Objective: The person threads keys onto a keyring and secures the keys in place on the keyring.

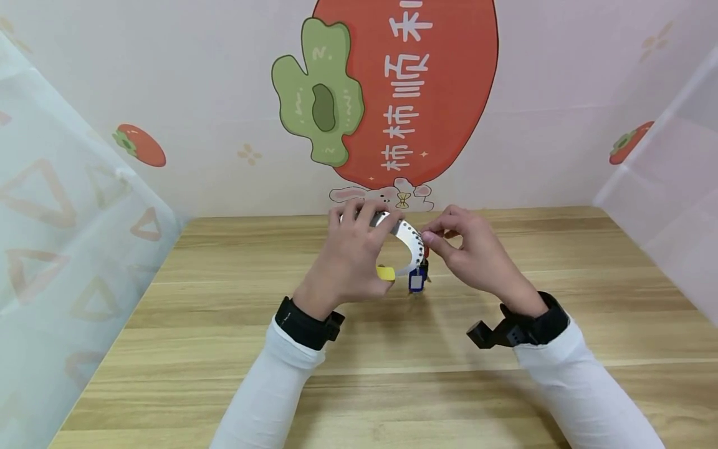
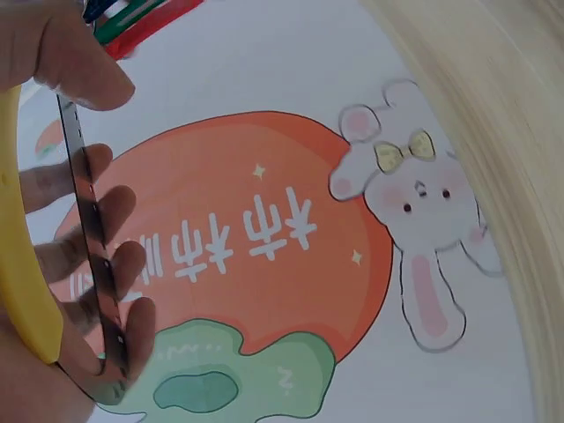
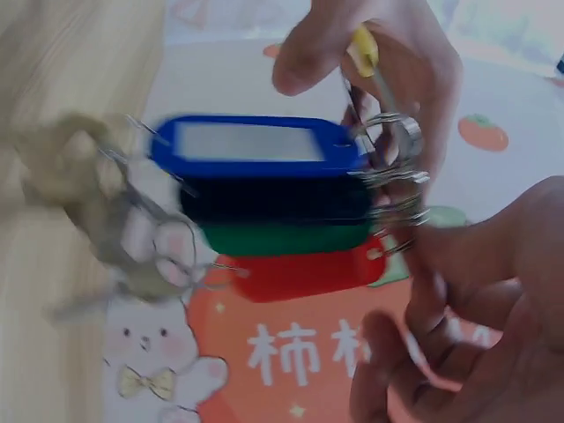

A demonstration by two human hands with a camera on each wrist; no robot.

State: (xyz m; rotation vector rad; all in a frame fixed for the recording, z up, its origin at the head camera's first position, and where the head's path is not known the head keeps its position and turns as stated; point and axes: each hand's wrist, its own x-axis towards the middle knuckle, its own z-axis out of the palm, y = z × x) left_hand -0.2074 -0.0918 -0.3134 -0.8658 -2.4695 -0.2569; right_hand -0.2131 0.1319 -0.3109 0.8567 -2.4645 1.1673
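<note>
My left hand [image 1: 352,255] grips a curved metal key hoop [image 1: 414,237], a band pierced with a row of holes and fitted with a yellow handle [image 2: 22,264]. From the hoop's right side hang key tags: blue [image 3: 247,145], black [image 3: 273,203], green [image 3: 291,240] and red [image 3: 308,275]. Small split rings [image 3: 405,176] join them to the band. Blurred keys [image 3: 115,220] dangle at the tags' far ends. My right hand [image 1: 477,252] pinches with thumb and finger at the split ring by the red tag; the exact contact is partly hidden.
Below both hands lies a wood-grain table [image 1: 426,374]. A backdrop [image 1: 224,93] printed with a large red fruit and a rabbit stands behind it, with pale side sheets [image 1: 62,206] left and right. Each wrist wears a black strap [image 1: 303,324].
</note>
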